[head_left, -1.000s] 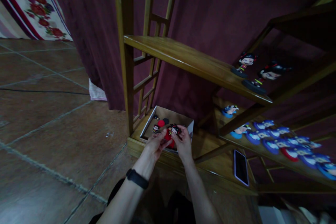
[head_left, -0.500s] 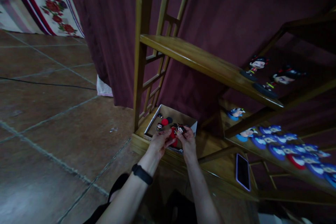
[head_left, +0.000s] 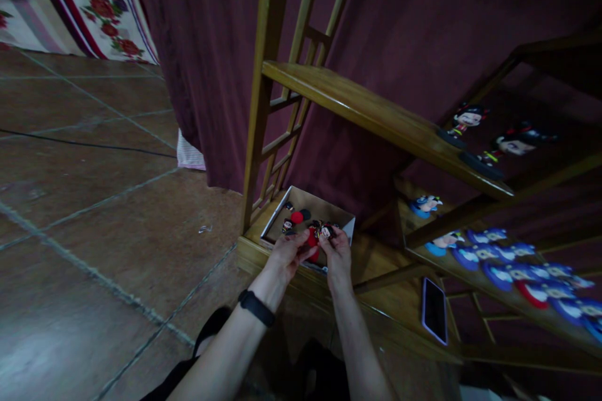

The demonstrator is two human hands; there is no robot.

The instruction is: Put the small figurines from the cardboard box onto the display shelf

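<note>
Over a shallow cardboard box (head_left: 333, 208), my two hands meet around a small figurine. My right hand (head_left: 339, 257) is closed on the figurine (head_left: 326, 232), which has black hair and a pale face. Pinched in my left hand (head_left: 286, 253) is a red piece (head_left: 312, 238) that touches the figurine's lower end; whether the two are joined I cannot tell. Inside the box lie a red disc (head_left: 296, 217), a dark disc (head_left: 305, 214) and another small figurine (head_left: 287, 225). My fingers cover part of the box's near side.
The box stands on the low wooden shelf (head_left: 376, 263), beside an upright post (head_left: 256, 138). A phone (head_left: 434, 310) lies to the right. Blue-based figurines (head_left: 512, 272) line a shelf there. Two dark-haired figurines (head_left: 470, 116) stand higher, past a wooden ledge (head_left: 376, 122).
The whole view has shifted slightly, with the shelf now a little further right. Both hands keep their hold on the figurine and red piece, almost in the same place over the box.
</note>
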